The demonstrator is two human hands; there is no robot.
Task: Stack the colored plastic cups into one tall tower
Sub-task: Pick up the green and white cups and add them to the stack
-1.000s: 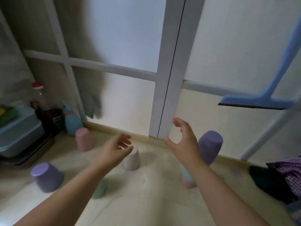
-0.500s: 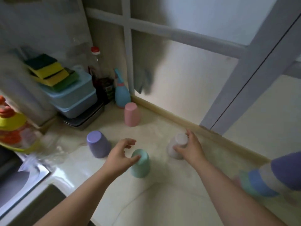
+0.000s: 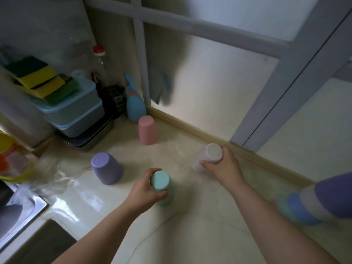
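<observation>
Upside-down plastic cups stand on a pale counter (image 3: 200, 225). My left hand (image 3: 144, 191) is wrapped around a mint green cup (image 3: 160, 181) near the middle. My right hand (image 3: 222, 166) grips a white cup (image 3: 211, 154) close to the window sill. A purple cup (image 3: 105, 167) stands to the left of the green one, and a pink cup (image 3: 147, 132) sits further back. At the right edge a stack of nested cups (image 3: 320, 201) shows a purple top with white, blue and mint layers below.
A sink (image 3: 17, 212) lies at the lower left. Blue containers (image 3: 74, 115) topped with sponges (image 3: 38, 77), a clear bottle (image 3: 100, 67) and a blue spray bottle (image 3: 134, 103) fill the back left corner. The window frame (image 3: 282, 77) runs behind the cups.
My view tilted down and left, away from the cup stack. My left hand closed around the mint green cup and my right hand settled its grip on the white cup.
</observation>
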